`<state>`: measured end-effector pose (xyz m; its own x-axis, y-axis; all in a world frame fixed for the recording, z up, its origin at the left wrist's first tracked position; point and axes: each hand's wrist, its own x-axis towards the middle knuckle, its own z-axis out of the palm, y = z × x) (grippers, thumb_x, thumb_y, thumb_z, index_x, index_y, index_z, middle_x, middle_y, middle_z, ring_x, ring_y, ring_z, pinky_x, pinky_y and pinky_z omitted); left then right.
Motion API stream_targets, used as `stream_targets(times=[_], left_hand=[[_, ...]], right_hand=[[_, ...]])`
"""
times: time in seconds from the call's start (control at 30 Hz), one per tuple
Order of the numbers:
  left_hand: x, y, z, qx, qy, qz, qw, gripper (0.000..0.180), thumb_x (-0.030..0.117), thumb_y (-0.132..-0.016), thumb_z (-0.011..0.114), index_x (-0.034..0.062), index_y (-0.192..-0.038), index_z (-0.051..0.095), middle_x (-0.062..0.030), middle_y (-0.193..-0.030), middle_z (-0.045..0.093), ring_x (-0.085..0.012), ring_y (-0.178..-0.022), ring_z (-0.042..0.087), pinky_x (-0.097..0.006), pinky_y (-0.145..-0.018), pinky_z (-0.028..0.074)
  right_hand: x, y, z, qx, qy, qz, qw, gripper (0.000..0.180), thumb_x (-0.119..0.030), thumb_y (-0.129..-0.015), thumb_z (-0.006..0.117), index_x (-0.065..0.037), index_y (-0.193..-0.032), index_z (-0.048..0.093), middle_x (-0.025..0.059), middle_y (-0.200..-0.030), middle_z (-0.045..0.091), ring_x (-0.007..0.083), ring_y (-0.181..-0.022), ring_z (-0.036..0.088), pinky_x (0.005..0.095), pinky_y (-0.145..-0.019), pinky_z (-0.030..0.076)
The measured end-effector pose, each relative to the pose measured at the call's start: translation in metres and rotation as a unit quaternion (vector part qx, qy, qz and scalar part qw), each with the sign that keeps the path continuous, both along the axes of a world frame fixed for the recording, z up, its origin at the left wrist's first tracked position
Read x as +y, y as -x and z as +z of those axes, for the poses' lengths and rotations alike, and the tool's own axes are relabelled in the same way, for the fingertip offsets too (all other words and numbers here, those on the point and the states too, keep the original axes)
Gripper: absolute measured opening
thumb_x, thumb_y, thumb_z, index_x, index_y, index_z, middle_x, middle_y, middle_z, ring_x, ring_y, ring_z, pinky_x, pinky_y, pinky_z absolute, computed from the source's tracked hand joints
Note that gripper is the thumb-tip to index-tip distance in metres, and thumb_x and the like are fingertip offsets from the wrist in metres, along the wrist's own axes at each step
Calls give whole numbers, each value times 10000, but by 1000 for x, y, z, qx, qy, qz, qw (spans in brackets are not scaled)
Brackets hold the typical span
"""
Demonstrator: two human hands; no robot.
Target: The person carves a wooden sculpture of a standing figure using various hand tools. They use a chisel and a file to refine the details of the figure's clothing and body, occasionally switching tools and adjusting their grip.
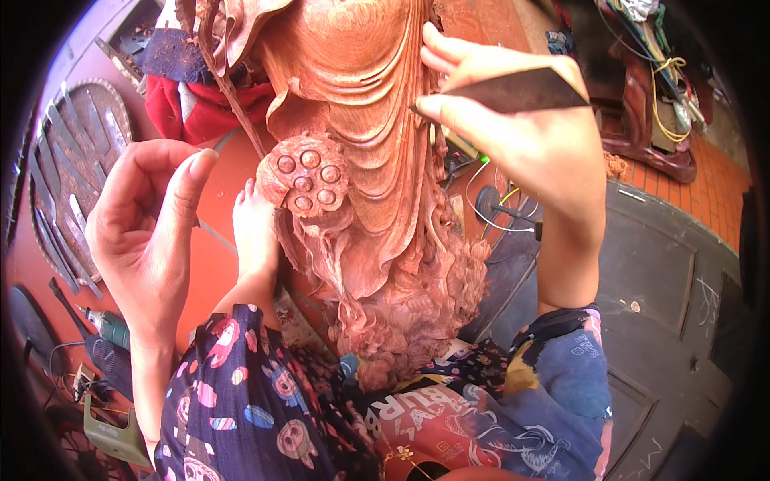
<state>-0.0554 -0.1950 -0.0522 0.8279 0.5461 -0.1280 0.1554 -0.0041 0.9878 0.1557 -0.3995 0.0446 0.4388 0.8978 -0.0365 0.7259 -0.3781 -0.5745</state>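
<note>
A reddish-brown wood carving (377,160) of draped robe folds stands before me, leaning between my legs. On its left side a carved lotus pod (303,178) with several round seeds juts out. My right hand (513,128) is at the carving's upper right edge, fingertips against the folds. Its fingers are closed on a dark flat pointed piece (521,90), whose narrow tip reaches the wood; its exact kind is unclear. To the left of the carving, apart from it, my left hand (148,232) is raised with curled fingers and thumb drawn in. Whatever it may hold is hidden.
At the left lies a round woven tray (120,108) with several flat metal carving tools. A green power tool (111,327) and cords are below it. Red cloth (180,108) sits behind my bare foot (255,224). A dark panelled board (658,280) spreads at the right.
</note>
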Motion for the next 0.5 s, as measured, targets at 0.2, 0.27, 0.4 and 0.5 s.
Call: stream_targets(times=[0.2,0.27,0.4,0.5], left_hand=[[-4,-3,28,-27,-246,-76,966,104,-8,-841,772,-2,-908,692,-32,-736,677,-61,-595,572,-194,-562,424],[-7,-15,44,-198,-298,-213,909,186,181,-798,823,67,-891,710,-38,-756,673,-169,-597,604,-277,-568,463],[-48,-49,70,-296,-238,-448,809,537,393,-828,753,184,-1314,662,-159,-1514,503,-406,-1430,425,-617,-1109,364],[-97,-56,62,-319,-328,-341,821,573,268,-861,629,200,-1425,557,-197,-1647,279,-500,-1507,228,-738,-1114,273]], right_hand=[[-4,-7,4,48,-17,-76,996,87,9,-833,734,91,-819,707,119,-779,711,228,-948,720,327,-830,576],[8,0,34,90,50,-155,983,99,1,-844,729,80,-799,689,95,-742,684,173,-845,700,280,-731,551],[-6,-12,15,28,-38,-21,999,152,-60,-867,687,37,-783,606,158,-1011,683,191,-898,663,329,-785,528],[3,-14,7,-27,-41,50,998,124,-77,-828,718,13,-882,653,227,-1168,645,365,-1028,678,414,-850,544]])
